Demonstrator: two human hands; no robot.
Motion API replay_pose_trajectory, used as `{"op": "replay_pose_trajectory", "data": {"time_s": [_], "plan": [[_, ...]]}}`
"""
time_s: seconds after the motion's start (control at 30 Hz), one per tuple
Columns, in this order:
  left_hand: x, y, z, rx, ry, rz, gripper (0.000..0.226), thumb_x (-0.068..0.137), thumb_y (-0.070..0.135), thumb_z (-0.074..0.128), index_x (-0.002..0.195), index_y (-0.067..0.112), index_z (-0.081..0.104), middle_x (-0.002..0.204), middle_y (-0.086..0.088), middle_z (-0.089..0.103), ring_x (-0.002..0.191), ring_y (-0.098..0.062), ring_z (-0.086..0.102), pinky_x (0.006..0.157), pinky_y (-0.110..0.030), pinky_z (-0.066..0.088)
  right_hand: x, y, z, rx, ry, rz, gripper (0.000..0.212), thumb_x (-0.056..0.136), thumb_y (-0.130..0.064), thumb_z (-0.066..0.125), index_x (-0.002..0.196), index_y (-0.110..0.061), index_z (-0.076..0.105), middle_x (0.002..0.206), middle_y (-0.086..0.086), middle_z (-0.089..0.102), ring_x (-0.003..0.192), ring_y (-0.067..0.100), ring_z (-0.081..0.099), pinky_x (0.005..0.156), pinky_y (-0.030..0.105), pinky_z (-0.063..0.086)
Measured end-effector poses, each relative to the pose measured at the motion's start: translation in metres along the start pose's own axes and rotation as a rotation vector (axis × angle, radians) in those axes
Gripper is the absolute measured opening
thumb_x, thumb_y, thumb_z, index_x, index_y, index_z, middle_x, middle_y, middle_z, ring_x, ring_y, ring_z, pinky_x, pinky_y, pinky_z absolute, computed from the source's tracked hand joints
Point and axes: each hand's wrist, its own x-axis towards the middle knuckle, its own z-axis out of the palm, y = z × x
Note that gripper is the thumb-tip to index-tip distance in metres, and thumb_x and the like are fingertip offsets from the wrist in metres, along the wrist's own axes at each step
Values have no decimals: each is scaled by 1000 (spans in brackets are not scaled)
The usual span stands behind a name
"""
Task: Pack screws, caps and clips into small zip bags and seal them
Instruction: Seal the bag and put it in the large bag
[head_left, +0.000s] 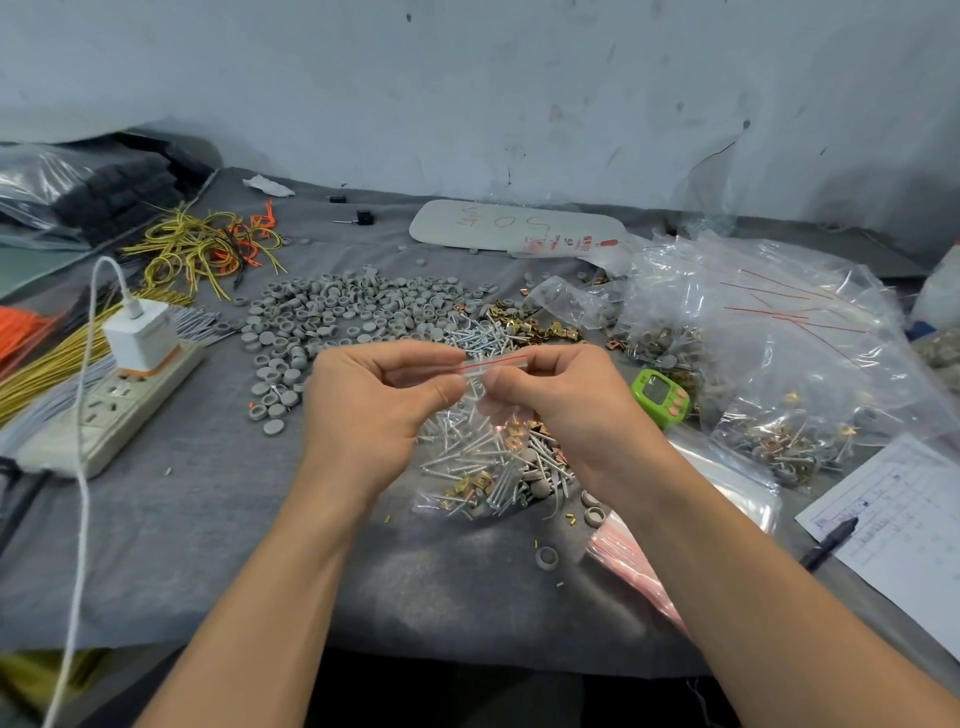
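The left hand (379, 410) and right hand (566, 410) each pinch the red-striped top of a small zip bag (483, 462) holding screws, caps and clips, with loose grey caps (332, 317) at eleven o'clock and filled bags (779, 447) at three.

Light's soft and even, kinda cool, with no hard shadows on the grey cloth-covered table (208, 519). The crinkly clear plastic bags (779, 312) far right catch white glare. The wide lens bows the pale scuffed wall (467, 78) and stretches the near corners. The small clear zip bag with red seal strip (467, 457) looks slightly soft.
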Motion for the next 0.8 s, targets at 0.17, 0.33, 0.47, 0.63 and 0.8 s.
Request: {"op": "replay_pose_trajectory", "data": {"time_s": [0.17, 0.33, 0.47, 0.63, 0.8], "plan": [[-1, 0, -3, 12, 12, -35, 22, 71, 4, 88, 80, 24, 84, 78, -1, 79, 73, -11, 76, 63, -16, 54, 2, 0, 1, -77, 2, -3, 6, 84, -6, 81, 84, -12, 82, 80, 12, 79, 76, 24, 76, 78, 33, 60], [1, 2, -3, -32, 11, -61, 25, 72, 6, 87, 79, 29, 84, 77, -1, 79, 67, -7, 73, 59, -13, 51, 1, -3, 4, -76, 2, -11, 11, 85, -5, 80, 79, -14, 81, 77, 13, 78, 71, 27, 74, 69, 25, 59], [0, 1, -2, -66, 14, -92, 24, 72, 1, 86, 84, 22, 83, 79, -5, 79, 68, -10, 74, 61, -15, 53, 1, -6, 7, -58, 11, 1, 20, 83, 2, 79, 70, -13, 78, 78, 21, 76, 70, 29, 69, 79, 39, 60], [0, 1, -1, -66, 27, -123, 29, 74, -2, 85, 95, 17, 79, 78, -7, 79, 65, -9, 73, 59, -14, 52, 1, -10, 10, -45, 24, 29, 24, 82, 7, 77, 68, -12, 74, 77, 22, 75, 68, 29, 66, 85, 47, 59], [-1, 4, 1, -80, 47, -151, 31, 74, -8, 83, 94, 15, 78, 71, -6, 76, 61, -9, 70, 59, -15, 52, 2, -9, 13, -64, 37, 35, 23, 83, 5, 77, 69, -11, 71, 70, 16, 72, 66, 26, 64, 80, 44, 58]]}}
